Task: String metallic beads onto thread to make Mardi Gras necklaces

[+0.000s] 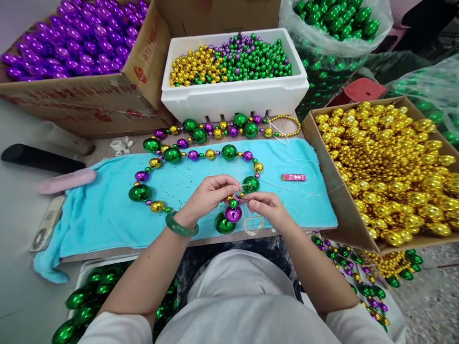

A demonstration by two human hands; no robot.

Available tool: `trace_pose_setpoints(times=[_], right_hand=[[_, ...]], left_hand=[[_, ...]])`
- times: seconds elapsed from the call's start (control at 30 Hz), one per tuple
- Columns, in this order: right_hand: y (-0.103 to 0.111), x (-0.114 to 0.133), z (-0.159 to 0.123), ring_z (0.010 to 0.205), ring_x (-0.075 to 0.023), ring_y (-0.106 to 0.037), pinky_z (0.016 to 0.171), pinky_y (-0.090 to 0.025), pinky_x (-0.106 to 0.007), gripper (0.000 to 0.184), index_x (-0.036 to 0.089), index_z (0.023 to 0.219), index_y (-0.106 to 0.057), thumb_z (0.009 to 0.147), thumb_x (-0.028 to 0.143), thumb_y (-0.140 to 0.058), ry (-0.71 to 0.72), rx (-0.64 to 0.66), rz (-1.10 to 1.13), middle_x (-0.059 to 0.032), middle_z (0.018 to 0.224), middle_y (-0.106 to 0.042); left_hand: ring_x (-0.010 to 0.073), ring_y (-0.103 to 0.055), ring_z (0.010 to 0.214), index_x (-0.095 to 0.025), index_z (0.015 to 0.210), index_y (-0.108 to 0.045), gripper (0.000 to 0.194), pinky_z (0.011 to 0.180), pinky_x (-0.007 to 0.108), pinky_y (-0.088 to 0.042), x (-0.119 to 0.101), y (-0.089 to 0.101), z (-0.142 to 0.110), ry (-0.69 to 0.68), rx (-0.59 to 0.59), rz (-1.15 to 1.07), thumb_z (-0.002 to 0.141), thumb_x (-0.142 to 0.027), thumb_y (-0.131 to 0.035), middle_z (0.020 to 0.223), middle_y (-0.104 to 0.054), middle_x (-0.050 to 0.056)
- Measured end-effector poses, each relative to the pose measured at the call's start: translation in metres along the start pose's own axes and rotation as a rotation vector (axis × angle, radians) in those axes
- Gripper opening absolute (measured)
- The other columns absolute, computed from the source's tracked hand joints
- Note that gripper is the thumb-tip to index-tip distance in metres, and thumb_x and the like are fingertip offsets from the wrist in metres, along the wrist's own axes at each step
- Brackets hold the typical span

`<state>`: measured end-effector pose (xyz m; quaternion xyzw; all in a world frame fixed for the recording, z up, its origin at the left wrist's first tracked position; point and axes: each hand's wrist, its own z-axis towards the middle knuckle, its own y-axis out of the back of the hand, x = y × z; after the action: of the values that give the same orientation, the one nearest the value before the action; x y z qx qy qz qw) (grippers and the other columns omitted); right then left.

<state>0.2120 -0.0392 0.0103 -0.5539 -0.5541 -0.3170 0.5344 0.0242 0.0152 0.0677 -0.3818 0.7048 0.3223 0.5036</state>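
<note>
My left hand and my right hand meet over the front of a turquoise towel. Both pinch a thin string at the end of a bead strand of green, purple and gold balls that loops across the towel. A small green bead, a purple ball and a larger green ball hang between my fingers. A green bangle circles my left wrist. A loop of pale string hangs under my right hand.
A white foam box of small mixed beads stands behind the towel. A cardboard box of purple balls is at back left, a box of gold balls at right, green balls by my left knee. A pink packet lies on the towel.
</note>
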Motion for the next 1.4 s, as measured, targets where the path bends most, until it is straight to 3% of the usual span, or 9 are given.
trace_pose_setpoints(times=[0.4, 0.97, 1.17, 1.3, 1.4], right_hand=[[-0.007, -0.008, 0.008, 0.055, -0.0099, -0.047, 0.056, -0.038, -0.025, 0.037, 0.017, 0.084, -0.079, 0.067, 0.050, -0.079, -0.003, 0.003, 0.108, 0.0006, 0.057, -0.059], [-0.016, -0.024, 0.011, 0.053, -0.0078, -0.040, 0.053, -0.031, -0.024, 0.032, 0.017, 0.080, -0.079, 0.065, 0.046, -0.082, -0.010, -0.050, 0.241, 0.0020, 0.054, -0.055], [0.001, -0.019, 0.004, 0.050, -0.0081, -0.036, 0.047, -0.027, -0.024, 0.038, 0.016, 0.082, -0.074, 0.066, 0.050, -0.078, 0.075, -0.116, 0.277, -0.0008, 0.061, -0.058], [0.015, 0.001, -0.003, 0.050, -0.0075, -0.033, 0.046, -0.026, -0.023, 0.040, 0.020, 0.100, -0.069, 0.067, 0.040, -0.081, 0.280, -0.315, 0.140, 0.0054, 0.059, -0.045], [0.009, 0.016, -0.001, 0.054, -0.0095, -0.038, 0.051, -0.033, -0.024, 0.041, 0.021, 0.106, -0.069, 0.069, 0.034, -0.081, 0.297, -0.327, -0.111, 0.0048, 0.061, -0.046]], left_hand=[[0.0095, -0.053, 0.058, -0.017, 0.077, -0.068, 0.026, 0.050, 0.020, -0.042, 0.004, 0.000, 0.001, -0.008, -0.003, -0.054, 0.074, -0.042, -0.070, 0.065, -0.061, 0.000], [0.0073, -0.049, 0.053, -0.015, 0.075, -0.068, 0.020, 0.049, 0.019, -0.041, 0.007, -0.003, 0.002, -0.061, -0.013, -0.071, 0.076, -0.036, -0.068, 0.064, -0.061, -0.001], [0.0085, -0.050, 0.056, -0.015, 0.077, -0.069, 0.022, 0.050, 0.019, -0.040, 0.005, -0.004, 0.000, -0.048, -0.035, -0.050, 0.077, -0.036, -0.068, 0.062, -0.059, -0.001], [0.0085, -0.048, 0.056, -0.014, 0.079, -0.069, 0.025, 0.050, 0.020, -0.039, 0.003, -0.005, -0.002, -0.025, -0.016, 0.003, 0.078, -0.039, -0.067, 0.063, -0.058, -0.001], [0.0082, -0.047, 0.055, -0.014, 0.078, -0.069, 0.025, 0.050, 0.020, -0.038, 0.000, -0.006, -0.001, -0.046, 0.042, 0.046, 0.079, -0.039, -0.066, 0.063, -0.057, -0.001]])
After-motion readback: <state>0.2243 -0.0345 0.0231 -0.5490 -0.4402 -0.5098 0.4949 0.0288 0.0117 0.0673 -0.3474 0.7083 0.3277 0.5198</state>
